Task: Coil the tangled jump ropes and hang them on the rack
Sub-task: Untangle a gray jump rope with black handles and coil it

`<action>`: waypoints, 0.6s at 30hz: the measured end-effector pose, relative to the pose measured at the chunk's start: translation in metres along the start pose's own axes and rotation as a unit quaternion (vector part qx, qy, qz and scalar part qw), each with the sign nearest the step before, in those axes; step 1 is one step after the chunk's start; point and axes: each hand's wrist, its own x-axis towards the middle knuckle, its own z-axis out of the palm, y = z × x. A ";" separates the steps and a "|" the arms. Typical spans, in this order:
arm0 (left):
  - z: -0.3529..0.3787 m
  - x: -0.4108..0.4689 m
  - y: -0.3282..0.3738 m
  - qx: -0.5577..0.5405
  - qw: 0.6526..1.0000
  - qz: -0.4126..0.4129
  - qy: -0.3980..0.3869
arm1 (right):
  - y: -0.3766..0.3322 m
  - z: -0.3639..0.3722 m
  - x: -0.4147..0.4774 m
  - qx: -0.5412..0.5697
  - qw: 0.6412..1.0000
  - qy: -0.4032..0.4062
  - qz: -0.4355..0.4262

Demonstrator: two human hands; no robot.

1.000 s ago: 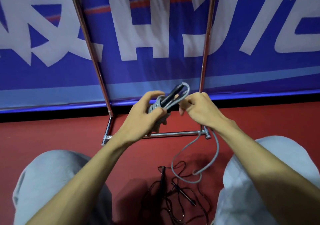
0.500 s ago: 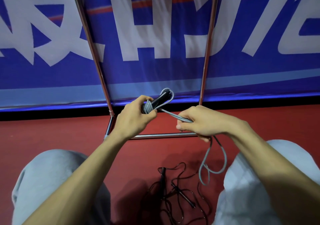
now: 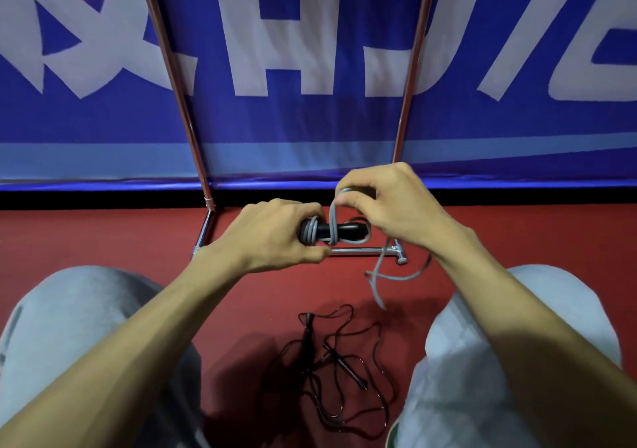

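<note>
My left hand (image 3: 275, 234) grips one end of the grey jump rope's black handles (image 3: 348, 231), held level, with several turns of grey cord (image 3: 312, 232) wound round them. Just right and above, my right hand (image 3: 386, 202) pinches a loop of the grey cord over the handles. The cord's loose tail (image 3: 377, 284) hangs below my right wrist toward the red floor. A tangled black jump rope (image 3: 331, 365) lies on the floor between my knees. The metal rack (image 3: 358, 251) stands right behind my hands; its top is out of view.
The rack's two upright poles (image 3: 179, 96) rise in front of a blue banner with white letters. Its base bars rest on the red floor (image 3: 103, 234). My knees in light grey trousers (image 3: 69, 316) frame the black rope on both sides.
The handles have dropped lower and turned level in my left hand. My right hand has come up from the lower right, bringing the grey cord over the handles; the hanging tail is shorter.
</note>
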 end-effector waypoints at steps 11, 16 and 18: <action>-0.012 -0.006 0.015 -0.421 0.906 -0.032 0.032 | 0.013 0.005 0.007 0.042 0.991 0.043 0.118; -0.029 0.000 0.014 -0.693 0.701 -0.162 0.040 | 0.009 0.008 0.008 0.039 0.993 0.002 0.110; -0.029 0.001 0.009 -0.697 0.693 -0.179 0.043 | 0.007 0.008 0.007 0.041 0.994 -0.018 0.104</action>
